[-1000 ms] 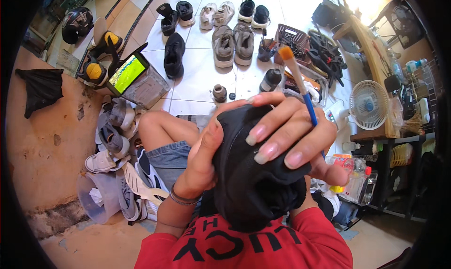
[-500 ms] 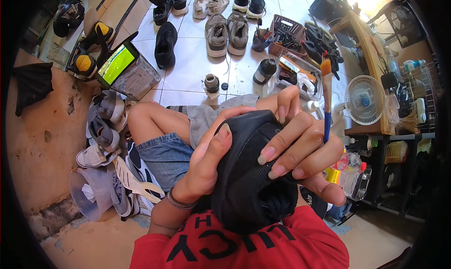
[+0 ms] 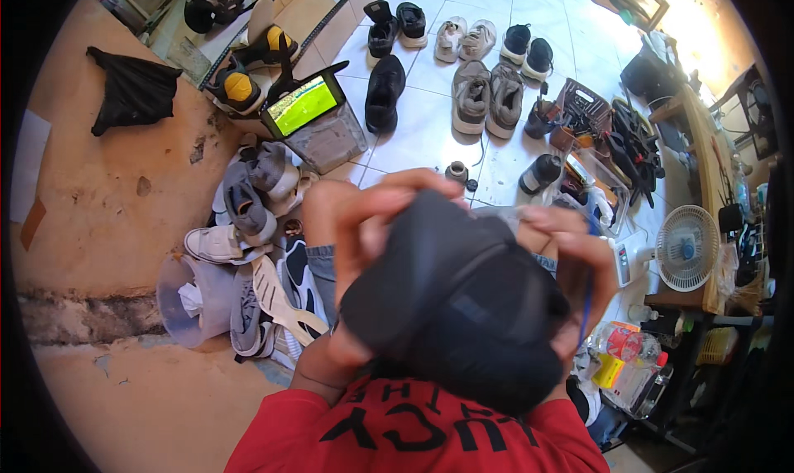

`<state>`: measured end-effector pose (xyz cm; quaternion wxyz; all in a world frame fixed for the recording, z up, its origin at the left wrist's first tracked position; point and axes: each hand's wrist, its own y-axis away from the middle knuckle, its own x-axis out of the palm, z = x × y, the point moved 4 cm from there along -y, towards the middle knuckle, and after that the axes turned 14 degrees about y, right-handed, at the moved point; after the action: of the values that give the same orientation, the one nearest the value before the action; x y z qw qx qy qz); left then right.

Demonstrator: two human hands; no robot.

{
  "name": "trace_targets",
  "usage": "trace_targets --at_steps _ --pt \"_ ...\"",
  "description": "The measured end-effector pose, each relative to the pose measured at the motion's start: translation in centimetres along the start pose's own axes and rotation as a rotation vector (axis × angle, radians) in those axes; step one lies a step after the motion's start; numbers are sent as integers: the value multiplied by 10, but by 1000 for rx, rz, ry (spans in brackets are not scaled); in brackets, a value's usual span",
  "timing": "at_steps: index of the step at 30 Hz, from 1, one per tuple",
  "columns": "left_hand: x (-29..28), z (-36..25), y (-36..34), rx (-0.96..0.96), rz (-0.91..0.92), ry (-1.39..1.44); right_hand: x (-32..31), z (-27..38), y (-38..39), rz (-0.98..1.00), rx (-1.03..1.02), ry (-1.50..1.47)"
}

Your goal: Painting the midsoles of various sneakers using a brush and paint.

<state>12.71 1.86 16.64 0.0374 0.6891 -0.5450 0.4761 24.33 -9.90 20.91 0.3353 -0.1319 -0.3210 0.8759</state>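
A black shoe, blurred by motion, is held up close in front of my chest. My left hand is closed around its left side, with fingers over the upper edge. At its right side my right hand curls its fingers against the shoe, smeared by movement. A thin blue paintbrush handle shows along that hand; its bristles cannot be made out. Beyond the shoe, a small open bottle stands on the tiles beside its dark cap.
Pairs of shoes stand on the white tiles ahead. A lit phone leans at the left, above piled shoes and a translucent bin. To the right are a dark bottle, a tool basket and a fan.
The shoe has turned in my hands, and my right fingers have moved to its far right side. The paintbrush has swung down from upright bristles. My view has shifted left, so the surroundings appear further right.
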Motion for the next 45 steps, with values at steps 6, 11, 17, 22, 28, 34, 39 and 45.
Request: trace_targets --at_steps 6,11,17,22,28,34,39,45 --pt "-77 -27 8 261 580 116 22 -12 19 317 -63 167" --pt "-34 -61 36 3 266 66 36 15 39 270 -179 238" --pt "-21 -60 38 540 354 -21 61 23 36 -96 -227 231" --pt "-13 -61 39 508 289 -19 62 23 37 -117 -279 230" --pt "-19 -44 34 560 219 129 60 13 43 68 -269 280" --pt "-17 -60 33 422 156 123 32 -6 30 230 -215 385" --pt "-16 -70 36 280 118 183 30 -6 38 205 -185 600" --pt "-11 -78 35 232 141 18 25 -20 47 95 -265 584"
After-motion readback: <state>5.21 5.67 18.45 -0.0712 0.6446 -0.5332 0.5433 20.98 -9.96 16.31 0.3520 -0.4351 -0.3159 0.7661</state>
